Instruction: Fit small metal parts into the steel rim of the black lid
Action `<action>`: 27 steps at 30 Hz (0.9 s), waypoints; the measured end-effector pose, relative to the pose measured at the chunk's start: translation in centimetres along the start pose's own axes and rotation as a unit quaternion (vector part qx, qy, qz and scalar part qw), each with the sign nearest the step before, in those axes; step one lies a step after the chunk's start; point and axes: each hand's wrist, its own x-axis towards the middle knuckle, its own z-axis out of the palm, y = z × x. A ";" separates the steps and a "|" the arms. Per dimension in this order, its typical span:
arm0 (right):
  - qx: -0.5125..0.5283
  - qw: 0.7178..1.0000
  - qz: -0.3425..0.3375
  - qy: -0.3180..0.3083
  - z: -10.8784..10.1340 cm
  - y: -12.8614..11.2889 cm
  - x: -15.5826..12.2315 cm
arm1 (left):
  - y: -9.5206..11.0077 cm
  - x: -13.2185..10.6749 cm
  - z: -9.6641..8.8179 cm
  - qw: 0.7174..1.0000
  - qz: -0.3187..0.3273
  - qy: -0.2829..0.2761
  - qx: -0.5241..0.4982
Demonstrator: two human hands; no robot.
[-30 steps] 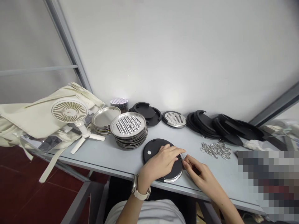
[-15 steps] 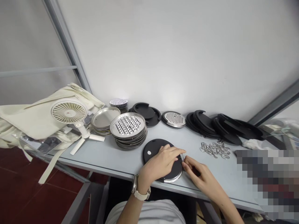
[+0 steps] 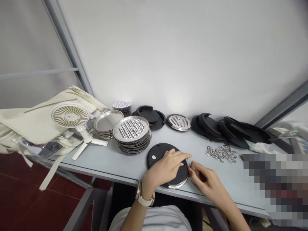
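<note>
A black round plate (image 3: 157, 152) with a white dot and a shiny metal rim lies at the front of the table. My left hand (image 3: 166, 166) rests over it and steadies it, index finger stretched to the right edge; the other fingertips are partly hidden. At that edge my right hand (image 3: 204, 179) pinches a small metal wire loop (image 3: 187, 162) against the plate. To the right lies a pile of similar wire loops (image 3: 221, 154). Behind my left hand stands a stack of metal grater discs (image 3: 132, 130).
Plain metal discs (image 3: 108, 122) are stacked farther left, near a white handheld fan (image 3: 71, 115) and a cream bag (image 3: 36, 125). Along the wall lie black holders (image 3: 144, 114), a finished-looking grater disc (image 3: 179, 123) and more black holders (image 3: 209, 126). A pixelated area covers the right.
The wire loop has tilted slightly at the plate's edge, and my right fingers have shifted a little with it. My left hand stays on the plate.
</note>
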 end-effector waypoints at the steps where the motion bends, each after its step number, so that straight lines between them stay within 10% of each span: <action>1: -0.007 1.000 -0.003 0.005 0.0 0.0 0.0 | 0.0 0.0 0.0 1.000 0.000 -0.001 -0.001; 27: 0.049 0.997 0.041 -0.035 -0.4 0.2 0.5 | -0.1 0.0 0.1 1.000 -0.001 -0.005 -0.001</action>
